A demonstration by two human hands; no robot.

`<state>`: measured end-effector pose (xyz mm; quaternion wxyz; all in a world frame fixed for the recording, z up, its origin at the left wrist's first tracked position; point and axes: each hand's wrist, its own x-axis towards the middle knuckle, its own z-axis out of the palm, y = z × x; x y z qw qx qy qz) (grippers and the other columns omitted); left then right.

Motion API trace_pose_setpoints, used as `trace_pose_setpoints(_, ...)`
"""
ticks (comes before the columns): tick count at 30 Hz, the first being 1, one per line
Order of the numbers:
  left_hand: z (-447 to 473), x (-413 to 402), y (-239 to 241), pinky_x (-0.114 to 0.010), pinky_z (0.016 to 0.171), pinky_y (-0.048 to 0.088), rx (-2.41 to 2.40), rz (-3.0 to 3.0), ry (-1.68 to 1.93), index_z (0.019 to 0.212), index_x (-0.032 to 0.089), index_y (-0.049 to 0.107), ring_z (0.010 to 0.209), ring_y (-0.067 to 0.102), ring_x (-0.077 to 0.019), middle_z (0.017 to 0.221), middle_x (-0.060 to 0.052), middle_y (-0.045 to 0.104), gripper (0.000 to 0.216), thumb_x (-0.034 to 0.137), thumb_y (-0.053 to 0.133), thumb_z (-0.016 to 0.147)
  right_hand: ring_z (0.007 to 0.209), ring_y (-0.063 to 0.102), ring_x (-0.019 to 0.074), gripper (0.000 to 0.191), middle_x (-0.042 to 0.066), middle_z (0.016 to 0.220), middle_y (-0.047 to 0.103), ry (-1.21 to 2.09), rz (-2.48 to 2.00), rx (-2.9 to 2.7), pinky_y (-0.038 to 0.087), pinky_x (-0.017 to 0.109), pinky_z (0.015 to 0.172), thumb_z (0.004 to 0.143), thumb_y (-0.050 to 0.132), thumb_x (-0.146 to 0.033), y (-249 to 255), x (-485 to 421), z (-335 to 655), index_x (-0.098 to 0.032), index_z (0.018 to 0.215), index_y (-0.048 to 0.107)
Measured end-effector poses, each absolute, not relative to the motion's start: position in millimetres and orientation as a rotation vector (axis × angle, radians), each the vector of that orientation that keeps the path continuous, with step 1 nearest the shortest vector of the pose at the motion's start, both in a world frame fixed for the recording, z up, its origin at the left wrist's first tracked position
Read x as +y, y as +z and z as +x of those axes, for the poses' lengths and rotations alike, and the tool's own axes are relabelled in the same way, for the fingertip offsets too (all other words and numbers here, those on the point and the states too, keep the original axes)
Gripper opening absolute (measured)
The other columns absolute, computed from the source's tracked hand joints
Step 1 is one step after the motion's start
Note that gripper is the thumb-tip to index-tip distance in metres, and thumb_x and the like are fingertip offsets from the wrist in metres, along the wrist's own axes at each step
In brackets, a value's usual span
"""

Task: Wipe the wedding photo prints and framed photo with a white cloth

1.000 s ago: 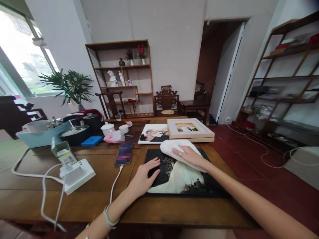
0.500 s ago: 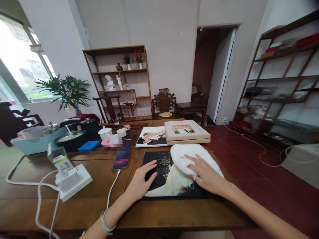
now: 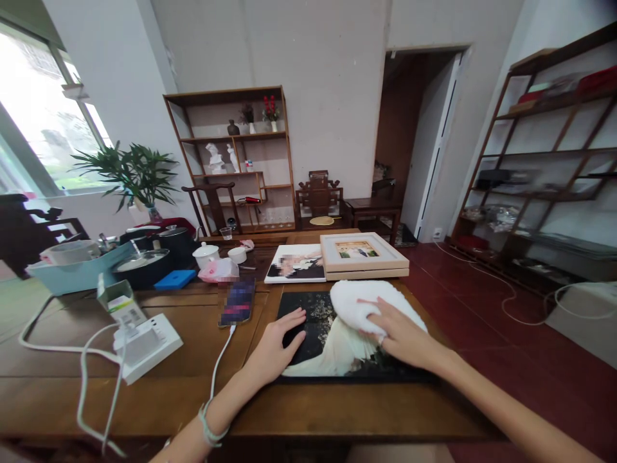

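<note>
Cloth now sits further right on the print, baring more upper middle. Right hand presses it, clamp unclear; left hand, fingers apart, steadies print's left side.

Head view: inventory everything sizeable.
Table: one, brown, foreground.
Picture panel: one, black and cream, on table.
Cloth: one, white, on panel.
Print: one, multicoloured, behind panel.
Frames: apparently two, pale, beside print.
Phone: one, dark, left of panel.
Power strip: one, white, table's left.
Basket: one, light blue, far left.
Pots: at least two, black, beside basket.
Cups: two, white, behind phone.
Plant: one, green, behind pots.
Shelf units: two, brown, back and right.
Chairs: several, dark, background.
Left hand: one, bare, on panel.
Right hand: one, bare, on cloth.
</note>
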<state>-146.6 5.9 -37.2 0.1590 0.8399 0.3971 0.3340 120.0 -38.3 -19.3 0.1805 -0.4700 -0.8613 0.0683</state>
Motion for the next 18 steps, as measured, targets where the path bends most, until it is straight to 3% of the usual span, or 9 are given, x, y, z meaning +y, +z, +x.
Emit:
trace_pose_setpoints(6,-147,6,-38,-0.038,0.099,0.038,1.143,2.407,0.952,0.107,0.019,0.061,0.114,0.049,-0.0200,0.118,-0.007,0.058,0.029,0.024,0.050,0.081,0.113,0.045,0.0255,0.028,0.011,0.117,0.056,0.094,-1.509,-2.322,0.020,0.047,0.103,0.085,0.038,-0.031,-22,15,152,-0.017,0.096,0.060)
trace_pose_setpoints(13,-147,7,-39,-0.039,0.098,0.040,1.132,2.413,0.980,0.106,0.020,0.062,0.113,0.051,-0.0204,0.117,-0.006,0.059,0.028,0.024,0.050,0.081,0.129,0.022,0.0208,0.028,0.011,0.128,0.046,0.131,-1.473,-2.414,0.010,0.048,0.106,0.072,0.040,-0.012,-30,-39,133,-0.017,0.092,0.059)
trace_pose_setpoints(16,-147,8,-40,-0.038,0.098,0.039,1.133,2.420,0.956,0.107,0.018,0.062,0.114,0.050,-0.0200,0.117,-0.007,0.059,0.029,0.024,0.049,0.081,0.131,0.015,0.0218,0.029,0.007,0.139,0.031,0.156,-1.470,-2.421,0.008,0.050,0.106,0.066,0.042,-0.009,-32,-84,115,-0.019,0.087,0.060)
trace_pose_setpoints(18,-147,8,-40,-0.038,0.098,0.039,1.131,2.426,0.952,0.107,0.018,0.061,0.114,0.050,-0.0199,0.118,-0.007,0.059,0.029,0.023,0.049,0.081,0.130,0.016,0.0234,0.031,0.004,0.139,0.030,0.240,-1.378,-2.511,0.007,0.051,0.106,0.061,0.044,-0.008,-30,-108,106,-0.021,0.083,0.061)
